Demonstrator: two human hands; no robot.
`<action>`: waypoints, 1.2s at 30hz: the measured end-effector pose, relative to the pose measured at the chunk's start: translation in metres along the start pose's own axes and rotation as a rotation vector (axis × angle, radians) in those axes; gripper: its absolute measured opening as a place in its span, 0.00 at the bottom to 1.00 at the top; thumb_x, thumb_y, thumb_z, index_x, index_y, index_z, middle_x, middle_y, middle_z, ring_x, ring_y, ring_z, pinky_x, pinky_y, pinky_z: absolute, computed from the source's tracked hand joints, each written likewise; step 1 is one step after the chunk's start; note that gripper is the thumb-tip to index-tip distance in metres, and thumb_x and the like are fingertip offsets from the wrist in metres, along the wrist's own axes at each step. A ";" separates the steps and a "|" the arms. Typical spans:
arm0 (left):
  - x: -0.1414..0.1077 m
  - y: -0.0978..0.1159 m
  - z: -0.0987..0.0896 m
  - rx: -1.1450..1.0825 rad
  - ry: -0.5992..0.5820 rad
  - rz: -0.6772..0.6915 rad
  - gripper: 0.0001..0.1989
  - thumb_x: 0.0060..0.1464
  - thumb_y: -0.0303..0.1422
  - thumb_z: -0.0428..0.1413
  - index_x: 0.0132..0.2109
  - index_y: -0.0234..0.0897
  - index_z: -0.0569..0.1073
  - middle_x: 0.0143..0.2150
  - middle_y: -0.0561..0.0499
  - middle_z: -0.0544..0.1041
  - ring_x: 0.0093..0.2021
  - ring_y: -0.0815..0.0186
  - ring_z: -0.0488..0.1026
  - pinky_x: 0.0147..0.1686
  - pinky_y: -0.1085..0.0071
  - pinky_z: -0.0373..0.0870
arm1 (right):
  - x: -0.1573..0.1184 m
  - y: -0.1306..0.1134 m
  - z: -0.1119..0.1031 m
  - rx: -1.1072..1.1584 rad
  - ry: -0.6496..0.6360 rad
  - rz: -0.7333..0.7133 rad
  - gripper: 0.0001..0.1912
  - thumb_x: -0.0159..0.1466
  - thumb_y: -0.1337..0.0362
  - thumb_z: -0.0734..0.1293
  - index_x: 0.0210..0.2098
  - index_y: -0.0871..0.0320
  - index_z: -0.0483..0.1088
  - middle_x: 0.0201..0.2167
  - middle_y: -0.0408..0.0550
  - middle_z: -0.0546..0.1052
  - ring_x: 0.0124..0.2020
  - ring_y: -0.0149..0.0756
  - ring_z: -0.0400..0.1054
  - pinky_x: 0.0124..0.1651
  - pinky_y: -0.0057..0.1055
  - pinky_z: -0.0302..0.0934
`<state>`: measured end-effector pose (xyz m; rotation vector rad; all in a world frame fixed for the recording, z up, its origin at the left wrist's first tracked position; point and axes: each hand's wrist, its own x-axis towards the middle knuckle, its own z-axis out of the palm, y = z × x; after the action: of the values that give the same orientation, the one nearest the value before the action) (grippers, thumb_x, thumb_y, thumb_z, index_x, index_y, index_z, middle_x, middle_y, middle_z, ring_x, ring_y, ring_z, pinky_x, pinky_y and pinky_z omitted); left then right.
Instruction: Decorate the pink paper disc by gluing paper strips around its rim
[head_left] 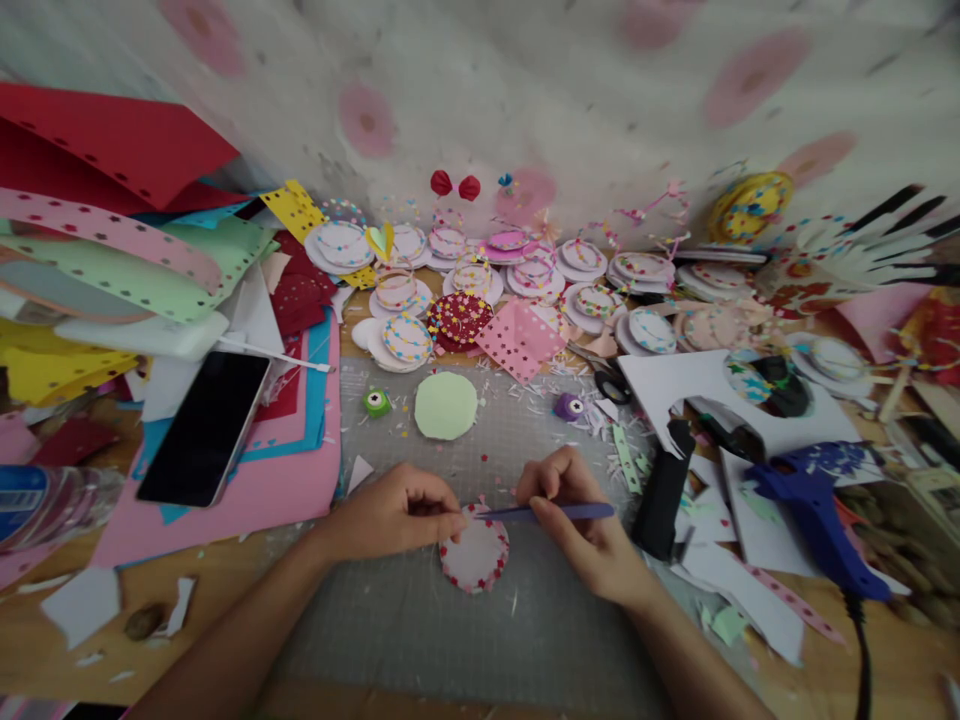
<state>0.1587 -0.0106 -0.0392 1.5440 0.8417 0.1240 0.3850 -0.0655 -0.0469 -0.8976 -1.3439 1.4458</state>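
A round white paper disc (474, 556) rimmed with small red and pink pieces lies on the grey cutting mat (390, 640). My left hand (409, 512) is closed in a pinch at the disc's upper left edge; what its fingertips hold, if anything, is too small to make out. Slim purple tweezers (577, 511) are gripped in my right hand (581, 530), their thin tip pointing left over the top of the disc, close to the left fingertips. Beyond the hands lie a pale green paper circle (445, 405), a green craft punch (376, 402) and a purple punch (570, 406).
Many decorated paper hats (405, 340) line the back. On the left are stacked coloured papers (300, 490), a phone (206, 430) and a bottle (52, 505). To the right lie scissors (613, 385), a black stapler-like tool (664, 495), a blue glue gun (814, 510) and paper scraps.
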 end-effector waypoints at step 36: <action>0.000 -0.008 0.000 0.021 0.006 0.020 0.13 0.58 0.36 0.54 0.32 0.31 0.78 0.26 0.51 0.76 0.26 0.72 0.67 0.25 0.79 0.58 | 0.001 -0.003 -0.015 0.094 0.321 0.024 0.07 0.67 0.57 0.60 0.41 0.52 0.65 0.29 0.42 0.67 0.29 0.32 0.61 0.33 0.30 0.58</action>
<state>0.1550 -0.0117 -0.0464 1.5730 0.8348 0.1346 0.3994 -0.0604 -0.0455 -1.0369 -1.0230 1.3065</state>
